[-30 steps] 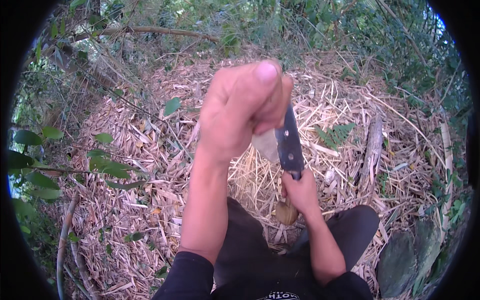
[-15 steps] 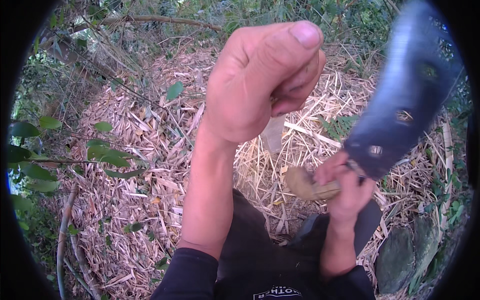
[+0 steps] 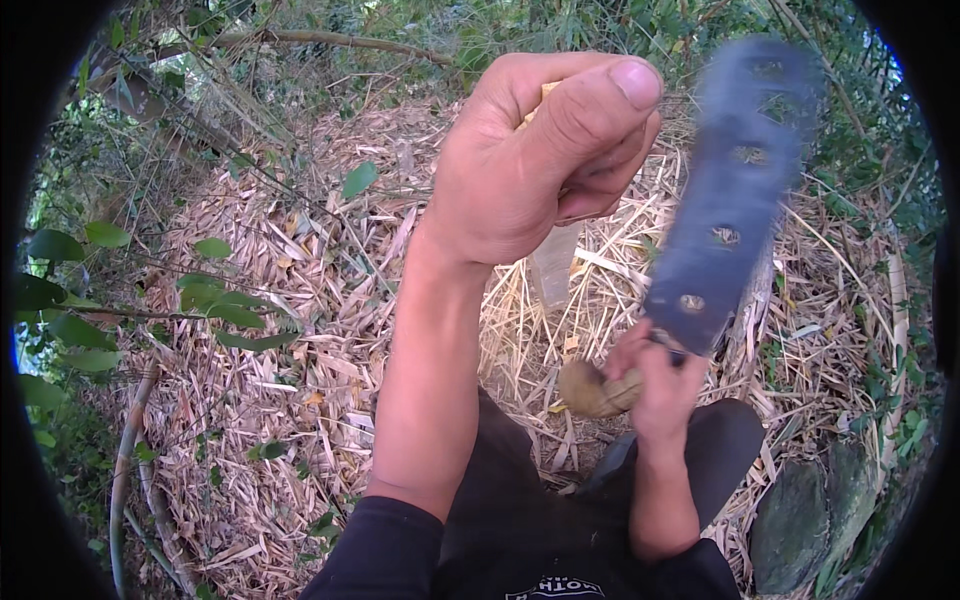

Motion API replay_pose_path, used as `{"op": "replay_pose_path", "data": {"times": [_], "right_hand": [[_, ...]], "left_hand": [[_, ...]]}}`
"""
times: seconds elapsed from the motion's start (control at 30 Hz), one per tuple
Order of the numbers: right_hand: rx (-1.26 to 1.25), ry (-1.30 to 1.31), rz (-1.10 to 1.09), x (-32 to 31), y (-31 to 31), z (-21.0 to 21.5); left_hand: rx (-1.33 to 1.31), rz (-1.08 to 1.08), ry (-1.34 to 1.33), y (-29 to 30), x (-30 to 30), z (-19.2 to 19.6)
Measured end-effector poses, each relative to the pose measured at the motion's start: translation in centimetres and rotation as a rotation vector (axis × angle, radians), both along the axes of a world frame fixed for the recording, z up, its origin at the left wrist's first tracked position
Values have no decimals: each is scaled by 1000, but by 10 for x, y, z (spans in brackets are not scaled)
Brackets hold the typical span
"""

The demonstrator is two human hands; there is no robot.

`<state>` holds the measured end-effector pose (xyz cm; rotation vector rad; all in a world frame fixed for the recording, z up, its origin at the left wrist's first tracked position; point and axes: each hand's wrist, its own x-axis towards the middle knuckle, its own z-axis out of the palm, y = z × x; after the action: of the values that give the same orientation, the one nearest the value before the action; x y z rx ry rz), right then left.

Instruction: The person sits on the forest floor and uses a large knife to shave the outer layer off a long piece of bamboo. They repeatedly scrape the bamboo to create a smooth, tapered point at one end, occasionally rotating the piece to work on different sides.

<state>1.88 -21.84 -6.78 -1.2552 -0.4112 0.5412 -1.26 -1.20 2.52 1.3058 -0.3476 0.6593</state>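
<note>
My left hand point(image 3: 550, 150) is raised in the upper middle, closed in a fist around a pale strip of wood or bamboo point(image 3: 553, 268). The strip's tan end shows beside the thumb, and its flat lower part hangs below the fist; the middle is hidden by my fingers. Lower and to the right, my right hand point(image 3: 662, 388) grips a machete point(image 3: 708, 200) by its curved wooden handle point(image 3: 592, 393). The broad dark blade has several holes along it and points up, tilted slightly right, its far end blurred. Blade and strip look apart.
Dry bamboo leaves and straw point(image 3: 300, 350) cover the ground. Leafy twigs point(image 3: 215, 305) reach in from the left, near a thin stem point(image 3: 127, 470). A flat greenish stone point(image 3: 790, 525) lies at the lower right. Shrubs and a long branch point(image 3: 330, 38) stand at the back.
The machete and my right hand have swung left, bringing the blade nearer my left fist. My left hand has shifted slightly right, and the strip's tan upper end now shows.
</note>
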Motion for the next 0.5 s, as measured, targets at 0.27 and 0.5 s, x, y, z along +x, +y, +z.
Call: {"op": "replay_pose_path", "data": {"times": [0.27, 0.5], "right_hand": [[-693, 52, 170, 3, 14, -67], [-427, -44, -22, -11, 7, -11]], "left_hand": [[16, 211, 49, 1, 1, -3], [28, 111, 19, -2, 0, -5]]}}
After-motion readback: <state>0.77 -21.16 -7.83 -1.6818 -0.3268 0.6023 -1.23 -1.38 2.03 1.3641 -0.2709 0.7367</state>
